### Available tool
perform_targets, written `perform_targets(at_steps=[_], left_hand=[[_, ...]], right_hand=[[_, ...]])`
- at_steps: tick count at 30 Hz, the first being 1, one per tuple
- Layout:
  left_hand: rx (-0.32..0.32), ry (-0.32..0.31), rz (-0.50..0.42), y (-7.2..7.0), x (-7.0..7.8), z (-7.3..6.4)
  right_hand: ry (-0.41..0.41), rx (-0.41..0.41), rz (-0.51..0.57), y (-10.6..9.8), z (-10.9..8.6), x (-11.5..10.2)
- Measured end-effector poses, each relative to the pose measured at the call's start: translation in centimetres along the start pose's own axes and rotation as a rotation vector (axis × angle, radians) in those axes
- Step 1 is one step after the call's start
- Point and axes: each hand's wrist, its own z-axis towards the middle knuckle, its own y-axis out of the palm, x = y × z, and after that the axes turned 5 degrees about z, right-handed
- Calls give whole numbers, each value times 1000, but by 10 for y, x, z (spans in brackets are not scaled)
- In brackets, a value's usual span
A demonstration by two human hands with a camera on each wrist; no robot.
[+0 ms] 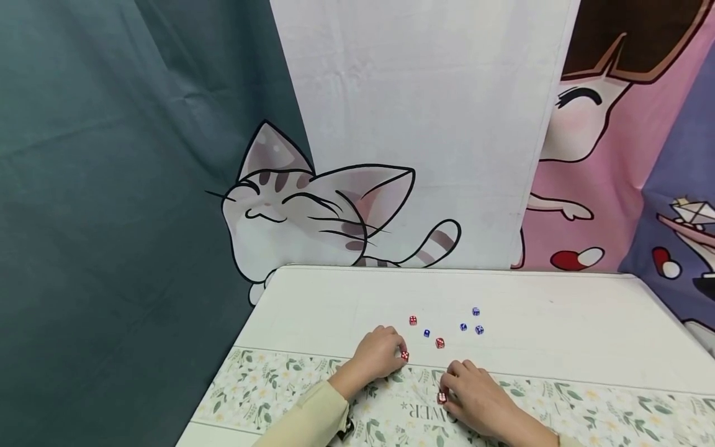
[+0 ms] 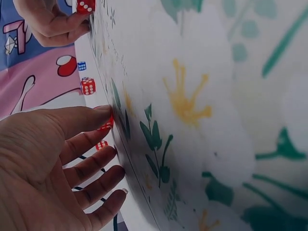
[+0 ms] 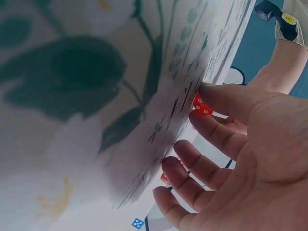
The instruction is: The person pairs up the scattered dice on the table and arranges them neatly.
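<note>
My left hand (image 1: 380,352) pinches a red die (image 1: 404,356) between thumb and forefinger at the edge of the floral cloth. In the left wrist view, that die (image 2: 107,120) is partly covered by the thumb, with the other fingers spread. Lower and to the right, my right hand (image 1: 475,397) holds another red die (image 1: 442,398) by thumb and index finger, low over the cloth's printed lettering. The right wrist view shows this die (image 3: 202,104) between the two fingertips. Farther back lie two loose red dice, one at the left (image 1: 413,320) and one nearer the middle (image 1: 440,343).
Several small blue dice lie beyond the hands, one at the left (image 1: 427,333) and a group (image 1: 476,311) to the right. They rest on the white table (image 1: 558,323). A floral cloth (image 1: 279,385) crosses its near part. A cartoon-printed curtain (image 1: 436,112) hangs behind.
</note>
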Motion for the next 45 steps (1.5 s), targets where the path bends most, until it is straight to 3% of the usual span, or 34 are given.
perform_targets(at_steps=[10, 32, 45], left_hand=[[-8, 36, 4, -1, 6, -8], [-23, 45, -108, 0, 20, -26], [-28, 79, -82, 1, 28, -37]], right_hand=[[1, 1, 9, 1, -2, -1], [-6, 17, -6, 0, -3, -2], [9, -5, -24, 1, -1, -3]])
